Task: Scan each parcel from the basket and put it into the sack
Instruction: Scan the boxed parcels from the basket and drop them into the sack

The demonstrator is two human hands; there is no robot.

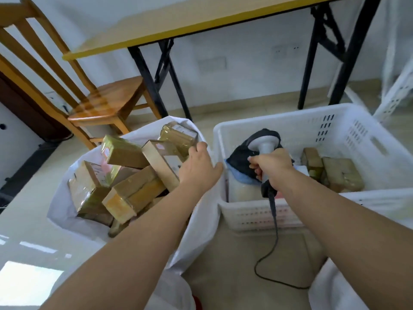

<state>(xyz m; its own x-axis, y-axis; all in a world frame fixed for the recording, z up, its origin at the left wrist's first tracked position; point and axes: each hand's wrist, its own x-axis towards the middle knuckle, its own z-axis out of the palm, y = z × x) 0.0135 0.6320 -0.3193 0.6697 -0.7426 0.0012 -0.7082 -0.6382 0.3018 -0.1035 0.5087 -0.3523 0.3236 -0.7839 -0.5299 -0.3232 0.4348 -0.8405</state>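
A white sack (pixel 64 198) stands open on the floor at the left, holding several taped cardboard parcels (pixel 131 189). My left hand (pixel 199 166) hovers over the sack's right rim with relaxed fingers next to a pale long box (pixel 162 163), and whether it touches that box is unclear. My right hand (pixel 271 163) grips the handle of a grey and black barcode scanner (pixel 264 142) above the white plastic basket (pixel 290 121). In the basket lie a dark soft parcel (pixel 240 161), a white parcel (pixel 243 191) and brown boxes (pixel 335 175) at the right.
The scanner's black cable (pixel 273 224) loops down onto the floor between sack and basket. A wooden chair (pixel 96 101) stands behind the sack. A folding table (pixel 201 19) with black legs spans the back. More white sacking (pixel 335 287) lies at the lower right.
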